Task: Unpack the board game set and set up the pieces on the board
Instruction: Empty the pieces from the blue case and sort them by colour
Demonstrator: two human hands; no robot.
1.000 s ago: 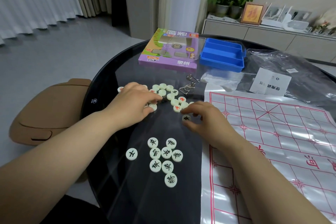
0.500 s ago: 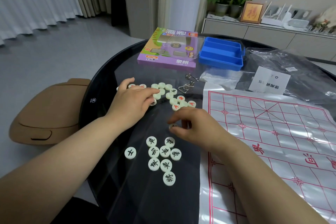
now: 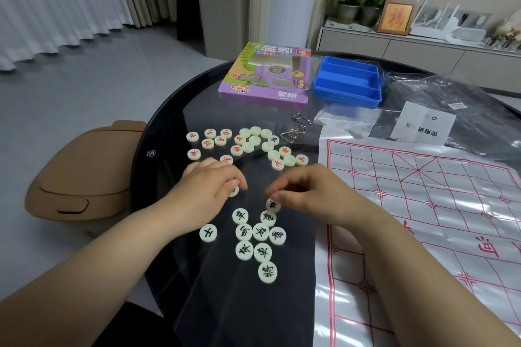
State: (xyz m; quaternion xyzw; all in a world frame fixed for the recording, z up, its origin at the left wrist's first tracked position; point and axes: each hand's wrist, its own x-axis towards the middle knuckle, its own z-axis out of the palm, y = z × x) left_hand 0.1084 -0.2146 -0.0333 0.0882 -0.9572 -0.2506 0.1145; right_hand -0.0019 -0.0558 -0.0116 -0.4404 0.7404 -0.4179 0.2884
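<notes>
Black-lettered pieces (image 3: 260, 231): ten round cream discs are lying face up in a loose group on the near side of the table (image 3: 231, 304), between the two forearms; 士, 卒 and 將 are showing clearly.
Far cluster (image 3: 248, 147): about twelve discs are showing red writing and about eight are lying blank side up, just beyond both hands.
Left hand (image 3: 208, 186): its fingers are curling down over one more piece, the covered disc (image 3: 233, 192), and are holding it against the glass, hiding its face.
Right hand (image 3: 304, 191): its fingers are curling loosely and its thumb is lying over the upper edge of the topmost disc (image 3: 273, 205) of the black group. I cannot tell whether it is gripping the disc.
Board sheet (image 3: 423, 205): one glossy plastic sheet with a red grid is lying flat on the right, with 河 showing in red.
Box (image 3: 265, 76): one purple box is sitting at the far edge, reading "XCPAI", with 象棋 upside down.
Blue tray (image 3: 348, 82): one tray is showing two compartments, just beside the box.
Paper slip (image 3: 423, 124): it is reading 使用说, upside down, and is lying on a black bag (image 3: 473, 104).
Wire puzzles (image 3: 301, 118): two are lying between the tray and the far cluster.
</notes>
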